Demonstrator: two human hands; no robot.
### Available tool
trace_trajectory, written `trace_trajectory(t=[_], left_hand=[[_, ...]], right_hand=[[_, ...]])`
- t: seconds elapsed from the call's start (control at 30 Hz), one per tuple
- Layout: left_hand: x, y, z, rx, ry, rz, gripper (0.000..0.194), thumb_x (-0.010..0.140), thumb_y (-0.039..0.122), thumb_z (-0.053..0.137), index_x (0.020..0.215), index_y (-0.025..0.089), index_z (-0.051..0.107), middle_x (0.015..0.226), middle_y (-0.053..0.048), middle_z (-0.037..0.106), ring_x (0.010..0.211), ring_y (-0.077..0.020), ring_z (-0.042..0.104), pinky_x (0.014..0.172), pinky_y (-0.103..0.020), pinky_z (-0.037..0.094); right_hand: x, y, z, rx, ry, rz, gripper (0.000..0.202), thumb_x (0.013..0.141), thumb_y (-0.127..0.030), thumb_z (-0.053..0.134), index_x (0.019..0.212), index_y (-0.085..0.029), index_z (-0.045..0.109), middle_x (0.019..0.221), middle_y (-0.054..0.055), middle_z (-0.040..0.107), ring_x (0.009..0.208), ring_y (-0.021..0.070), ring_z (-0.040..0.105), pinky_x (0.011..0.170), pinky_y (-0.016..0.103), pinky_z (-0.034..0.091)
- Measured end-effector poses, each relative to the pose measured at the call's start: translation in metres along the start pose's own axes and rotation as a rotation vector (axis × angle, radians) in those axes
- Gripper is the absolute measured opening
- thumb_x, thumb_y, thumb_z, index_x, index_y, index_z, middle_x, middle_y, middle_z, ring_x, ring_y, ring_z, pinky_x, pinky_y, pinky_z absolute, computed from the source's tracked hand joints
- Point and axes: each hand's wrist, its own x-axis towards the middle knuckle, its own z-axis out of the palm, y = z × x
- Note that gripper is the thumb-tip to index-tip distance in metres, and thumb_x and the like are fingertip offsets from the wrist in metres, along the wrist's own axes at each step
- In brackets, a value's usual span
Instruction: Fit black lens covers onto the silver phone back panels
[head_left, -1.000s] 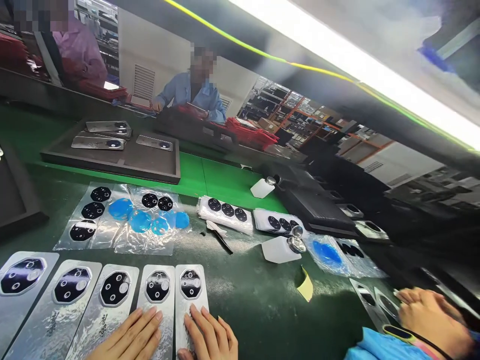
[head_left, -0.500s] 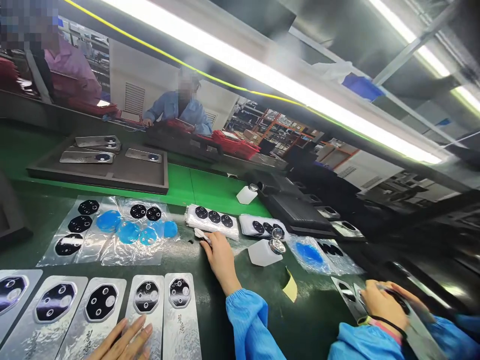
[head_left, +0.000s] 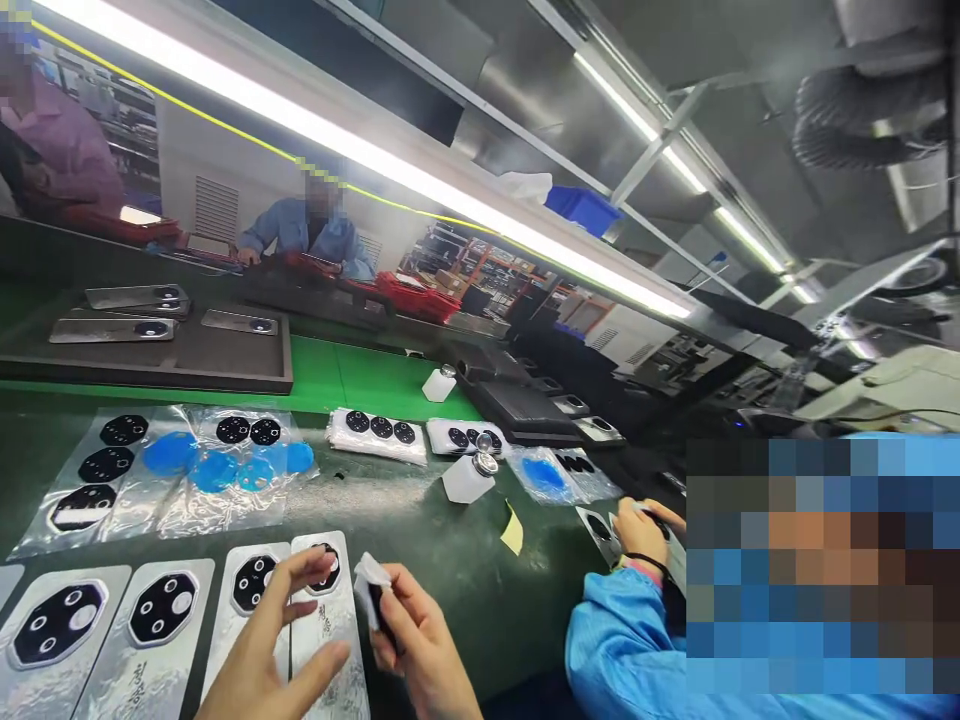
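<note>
My left hand (head_left: 277, 640), its fingers spread and holding nothing, hovers over the two rightmost silvery phone back covers (head_left: 330, 650). Each cover has a black octagonal camera plate with round lens holes; my fingertips partly hide the plate on the rightmost one. Just right of that cover, my right hand (head_left: 424, 640) is closed on a folded white cloth (head_left: 371, 575). Something dark shows beneath the cloth between my fingers; I cannot make out what it is. More covers (head_left: 169, 615) lie in a row to the left.
Clear film sheets (head_left: 142, 510) carry black and blue discs. Farther back are white stacks (head_left: 379, 450) with black discs, a white pump bottle (head_left: 469, 480), a yellow scrap (head_left: 512, 530) and a dark tray (head_left: 285, 365) of covers. A co-worker's hand (head_left: 641, 535) is at the right.
My right hand has drawn back from the white stack towards me with the cloth. My left hand has lifted off the covers and moved right. The view has turned to the right.
</note>
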Motion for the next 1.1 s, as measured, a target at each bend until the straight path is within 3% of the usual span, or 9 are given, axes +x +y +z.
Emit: trace_trajectory(t=[0.1, 0.2, 0.33, 0.4, 0.5, 0.67, 0.8, 0.97, 1.1], left_hand=[[0.014, 0.003, 0.006, -0.034, -0.061, -0.046, 0.049, 0.079, 0.036, 0.067, 0.126, 0.027, 0.057, 0.134, -0.006, 0.061, 0.129, -0.0276, 0.051, 0.109, -0.039, 0.04], [0.015, 0.005, 0.007, 0.013, -0.092, -0.097, 0.026, 0.084, 0.039, 0.06, 0.103, 0.023, 0.064, 0.109, -0.006, 0.068, 0.11, -0.0266, 0.06, 0.098, -0.038, 0.043], [0.009, 0.012, 0.005, 0.093, -0.05, -0.086, 0.021, 0.087, 0.042, 0.054, 0.082, 0.022, 0.06, 0.088, -0.003, 0.064, 0.089, -0.0237, 0.059, 0.08, -0.033, 0.044], [0.008, 0.013, 0.005, 0.095, -0.028, -0.024, 0.017, 0.087, 0.038, 0.055, 0.081, 0.023, 0.058, 0.089, -0.003, 0.063, 0.091, -0.0238, 0.058, 0.082, -0.033, 0.043], [0.01, 0.006, 0.008, 0.006, -0.011, 0.034, 0.011, 0.085, 0.033, 0.059, 0.086, 0.023, 0.055, 0.096, -0.004, 0.061, 0.098, -0.0235, 0.058, 0.09, -0.035, 0.043], [0.014, -0.001, 0.009, -0.013, 0.068, 0.0, 0.02, 0.085, 0.033, 0.062, 0.101, 0.024, 0.053, 0.095, -0.003, 0.06, 0.097, -0.0226, 0.06, 0.092, -0.036, 0.046], [0.013, 0.006, 0.001, 0.218, 0.093, 0.186, 0.026, 0.09, 0.026, 0.056, 0.116, 0.029, 0.056, 0.115, -0.006, 0.057, 0.109, -0.0235, 0.056, 0.094, -0.036, 0.045], [0.013, 0.015, -0.011, 0.502, 0.036, 0.423, 0.021, 0.091, 0.014, 0.049, 0.097, 0.028, 0.064, 0.111, -0.004, 0.063, 0.115, -0.0246, 0.052, 0.099, -0.039, 0.039], [0.019, 0.015, -0.013, 0.263, -0.017, 0.167, 0.008, 0.088, 0.023, 0.055, 0.082, 0.022, 0.06, 0.088, -0.002, 0.063, 0.091, -0.0218, 0.057, 0.083, -0.033, 0.043]], right_hand=[[-0.014, 0.012, 0.014, 0.191, -0.016, 0.048, 0.039, 0.086, -0.054, 0.068, 0.106, -0.022, 0.06, 0.076, -0.005, 0.048, 0.044, -0.0004, 0.021, 0.042, 0.017, 0.016], [-0.018, 0.023, 0.021, 0.172, 0.057, 0.011, 0.04, 0.085, -0.054, 0.069, 0.111, -0.025, 0.06, 0.09, -0.001, 0.059, 0.042, -0.0016, 0.02, 0.04, 0.017, 0.016], [-0.019, 0.036, 0.019, 0.028, 0.175, -0.109, 0.049, 0.08, -0.055, 0.071, 0.119, -0.027, 0.06, 0.113, 0.008, 0.064, 0.055, 0.0073, 0.047, 0.049, 0.02, 0.04], [-0.018, 0.042, 0.016, -0.024, 0.21, -0.126, 0.05, 0.079, -0.057, 0.072, 0.116, -0.025, 0.063, 0.107, 0.009, 0.067, 0.061, 0.0124, 0.053, 0.055, 0.024, 0.046], [-0.017, 0.048, 0.014, -0.05, 0.227, -0.084, 0.046, 0.08, -0.056, 0.071, 0.113, -0.025, 0.066, 0.094, 0.006, 0.066, 0.05, 0.0086, 0.042, 0.046, 0.023, 0.04], [-0.019, 0.044, 0.017, -0.108, 0.211, -0.114, 0.042, 0.08, -0.054, 0.071, 0.109, -0.025, 0.069, 0.107, 0.007, 0.062, 0.056, 0.0098, 0.047, 0.045, 0.022, 0.038], [-0.023, 0.036, 0.018, -0.167, 0.163, -0.131, 0.031, 0.085, -0.048, 0.067, 0.108, -0.028, 0.07, 0.116, 0.006, 0.058, 0.054, 0.0076, 0.046, 0.048, 0.022, 0.039], [-0.026, 0.022, 0.017, -0.239, 0.118, -0.188, 0.024, 0.087, -0.042, 0.067, 0.103, -0.027, 0.072, 0.107, 0.005, 0.058, 0.061, 0.0101, 0.051, 0.06, 0.025, 0.046], [-0.026, 0.012, 0.02, -0.346, 0.141, -0.231, 0.027, 0.086, -0.044, 0.066, 0.104, -0.026, 0.074, 0.097, 0.005, 0.062, 0.07, 0.0156, 0.056, 0.066, 0.027, 0.047]])
